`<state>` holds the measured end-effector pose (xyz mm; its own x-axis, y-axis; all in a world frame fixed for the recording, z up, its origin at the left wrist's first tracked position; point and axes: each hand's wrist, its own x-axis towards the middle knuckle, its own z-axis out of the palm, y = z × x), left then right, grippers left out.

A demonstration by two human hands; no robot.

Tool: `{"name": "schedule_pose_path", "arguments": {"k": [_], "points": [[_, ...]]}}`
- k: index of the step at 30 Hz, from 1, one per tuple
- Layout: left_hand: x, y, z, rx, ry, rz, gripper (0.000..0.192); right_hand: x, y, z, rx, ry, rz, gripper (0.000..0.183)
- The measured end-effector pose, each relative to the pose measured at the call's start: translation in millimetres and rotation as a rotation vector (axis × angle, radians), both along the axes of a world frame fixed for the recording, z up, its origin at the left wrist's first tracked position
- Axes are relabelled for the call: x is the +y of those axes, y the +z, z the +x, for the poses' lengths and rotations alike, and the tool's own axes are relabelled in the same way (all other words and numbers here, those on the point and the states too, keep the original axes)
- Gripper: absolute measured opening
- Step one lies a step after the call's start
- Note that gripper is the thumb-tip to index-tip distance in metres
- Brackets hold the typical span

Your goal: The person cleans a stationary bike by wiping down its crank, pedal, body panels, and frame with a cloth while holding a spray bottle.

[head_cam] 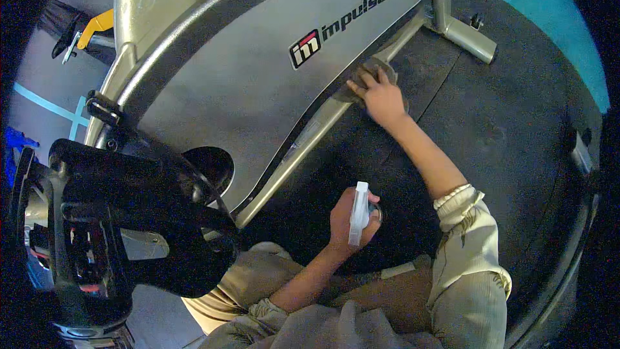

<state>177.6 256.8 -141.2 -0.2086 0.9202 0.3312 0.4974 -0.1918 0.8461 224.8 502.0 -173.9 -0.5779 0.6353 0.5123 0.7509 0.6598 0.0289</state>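
My right hand [380, 97] presses a grey-brown cloth [390, 69] against the lower frame tube [317, 131] of an Impulse stationary exercise bike. Its fingers are spread over the cloth, beside the bottom edge of the grey side cover [232, 77]. Nearer to my body, my left hand [344, 220] grips a spray bottle by its neck, with the white trigger head [359, 213] pointing up and away from me. Most of the bottle's body is hidden by the hand and the dark shade below.
Close on the lower left, a large black part [160, 218] of the bike juts toward me. The bike's foot bar [467, 41] rests on the black floor mat [450, 106] at upper right. A curved dark tube [576, 252] runs along the right rim. Upper left shows a yellow part [97, 26].
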Motion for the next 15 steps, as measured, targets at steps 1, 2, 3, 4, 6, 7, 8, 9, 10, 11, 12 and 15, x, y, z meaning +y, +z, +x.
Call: {"name": "schedule_pose_path", "arguments": {"k": [1, 2, 3, 4, 6, 7, 8, 9, 10, 11, 12, 15], "points": [[-0.6, 1.4, 0.7, -0.017, -0.001, -0.045, 0.023, -7.1, -0.8, -3.8, 0.001, -0.003, -0.003, 0.042], [-1.4, 2.5, 1.3, -0.035, -0.001, -0.091, 0.024, -14.2, -1.7, -8.0, -0.027, 0.055, -0.023, 0.041], [-2.2, 3.6, 2.5, -0.037, -0.008, -0.092, 0.024, -21.2, -2.7, -9.9, -0.059, 0.108, -0.042, 0.04], [-1.7, 5.5, 2.6, -0.026, 0.002, -0.123, 0.024, -27.8, -3.3, -13.4, -0.058, 0.159, -0.016, 0.04], [-1.2, 5.7, 1.7, -0.013, 0.014, -0.153, 0.025, -44.3, -3.2, -20.5, -0.039, 0.224, 0.004, 0.042], [-0.5, 1.2, 1.0, 0.022, 0.013, -0.095, 0.024, -52.3, -3.6, -24.2, -0.023, 0.289, 0.022, 0.043], [-0.1, -1.2, 0.2, 0.058, 0.014, -0.037, 0.026, -60.9, -4.1, -30.1, -0.022, 0.289, 0.023, 0.043], [-0.2, -0.7, 0.7, 0.057, 0.011, -0.036, 0.026, -69.1, -4.7, -35.0, 0.009, 0.337, 0.039, 0.044], [-0.3, 0.1, 0.8, 0.036, 0.007, -0.035, 0.026, -72.5, -4.7, -37.3, 0.04, 0.386, 0.056, 0.044], [-0.4, 0.5, 0.5, 0.015, 0.005, -0.034, 0.026, -71.0, -4.2, -36.6, 0.04, 0.385, 0.056, 0.044], [-0.9, -1.6, -0.5, 0.014, 0.003, -0.034, 0.026, -68.6, -3.4, -34.9, 0.048, 0.421, 0.066, 0.044], [-0.1, -8.3, -2.3, -0.016, -0.014, -0.022, 0.027, -45.9, -2.4, -21.7, 0.048, 0.465, 0.108, 0.043]]}}
